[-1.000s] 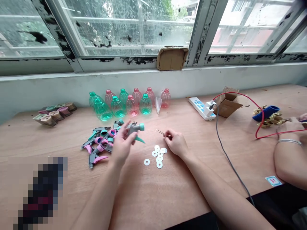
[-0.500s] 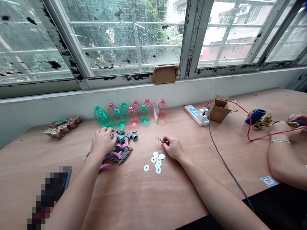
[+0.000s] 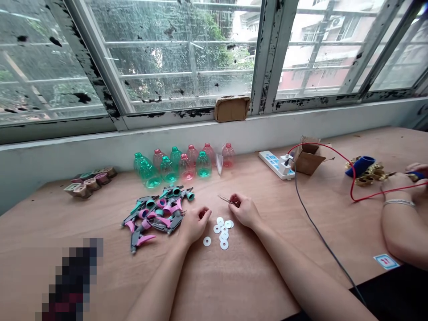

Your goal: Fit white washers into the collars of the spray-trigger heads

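My right hand (image 3: 246, 211) pinches a pair of metal tweezers (image 3: 224, 199), whose tips point left above the table. Curled closed, my left hand (image 3: 196, 224) is at the right edge of a pile of spray trigger heads (image 3: 154, 210) in grey, pink and teal. Whether anything is between its fingers is hidden. Between and below my hands, several white ring washers (image 3: 224, 235) lie in a loose cluster, and a single washer (image 3: 207, 241) lies apart to their left.
Several green and pink clear bottles (image 3: 168, 171) stand by the wall. Small cups (image 3: 90, 183) sit at the left. A power strip (image 3: 274, 166), cardboard box (image 3: 307, 156) and grey cable (image 3: 321, 243) are at the right. A co-worker's arm (image 3: 399, 223) rests near brass parts (image 3: 364, 179).
My left hand has moved right and toward me, off the spray trigger heads, and its fingers have closed. My right hand still holds the tweezers. The view has shifted slightly.
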A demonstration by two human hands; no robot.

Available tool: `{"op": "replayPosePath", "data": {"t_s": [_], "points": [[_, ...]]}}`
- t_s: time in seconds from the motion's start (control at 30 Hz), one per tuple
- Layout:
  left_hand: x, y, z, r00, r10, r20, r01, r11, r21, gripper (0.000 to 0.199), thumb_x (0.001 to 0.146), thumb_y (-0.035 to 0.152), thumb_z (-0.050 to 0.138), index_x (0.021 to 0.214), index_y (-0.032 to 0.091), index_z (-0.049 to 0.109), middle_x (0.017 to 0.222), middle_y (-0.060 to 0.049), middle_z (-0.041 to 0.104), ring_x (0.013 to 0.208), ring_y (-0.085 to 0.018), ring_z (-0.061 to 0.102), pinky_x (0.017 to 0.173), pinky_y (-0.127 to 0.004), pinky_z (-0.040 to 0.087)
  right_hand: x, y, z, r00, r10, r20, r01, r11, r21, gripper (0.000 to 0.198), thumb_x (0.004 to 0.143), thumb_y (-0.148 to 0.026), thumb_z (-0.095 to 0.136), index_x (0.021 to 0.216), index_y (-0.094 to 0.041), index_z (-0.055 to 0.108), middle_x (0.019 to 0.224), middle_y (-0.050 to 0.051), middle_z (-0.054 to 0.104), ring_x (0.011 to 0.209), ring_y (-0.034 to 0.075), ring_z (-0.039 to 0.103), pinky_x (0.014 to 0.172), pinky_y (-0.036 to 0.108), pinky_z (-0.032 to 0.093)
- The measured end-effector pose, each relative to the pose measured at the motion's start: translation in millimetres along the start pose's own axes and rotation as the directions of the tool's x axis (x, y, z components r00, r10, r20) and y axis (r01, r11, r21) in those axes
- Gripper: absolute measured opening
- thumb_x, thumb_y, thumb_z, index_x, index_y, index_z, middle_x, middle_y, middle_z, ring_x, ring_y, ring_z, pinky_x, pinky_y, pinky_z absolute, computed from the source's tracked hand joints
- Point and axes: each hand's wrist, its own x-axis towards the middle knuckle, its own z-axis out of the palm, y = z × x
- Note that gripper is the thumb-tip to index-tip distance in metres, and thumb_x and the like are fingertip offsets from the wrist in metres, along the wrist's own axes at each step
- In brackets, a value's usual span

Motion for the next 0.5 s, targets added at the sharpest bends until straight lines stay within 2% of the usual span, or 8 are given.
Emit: {"op": "replayPosePath", "data": {"t_s": [0.27,0.5], "points": [[-0.4,-9.6,-0.6,0.999,-0.012,0.04,0.016,0.995,-0.096,0.031,0.087,0.041,0.05,0.076,0.019,0.068,0.068,-0.003,0.068,0.063,-0.018,0.058,0.061,-0.029,0.037,-1.4,2.5,1.9,1.0,0.012,0.014,-0.012,1.0,0.012,0.008,0.075,-0.025,0.055,0.079,-0.021,0.061,0.07,-0.002,0.063,0.058,0.014,0.056,0.058,0.024,0.041],[-3.9,-9.3,0.0,0.998,-0.016,0.054,0.02,0.997,-0.074,0.032,0.087,0.04,0.05,0.075,0.018,0.069,0.062,-0.002,0.064,0.059,-0.017,0.055,0.058,-0.028,0.035,-1.8,2.7,2.6,0.999,0.033,0.028,-0.033,0.999,0.006,0.013,0.079,-0.03,0.056,0.08,-0.02,0.065,0.07,0.0,0.067,0.057,0.016,0.058,0.057,0.026,0.042]]}}
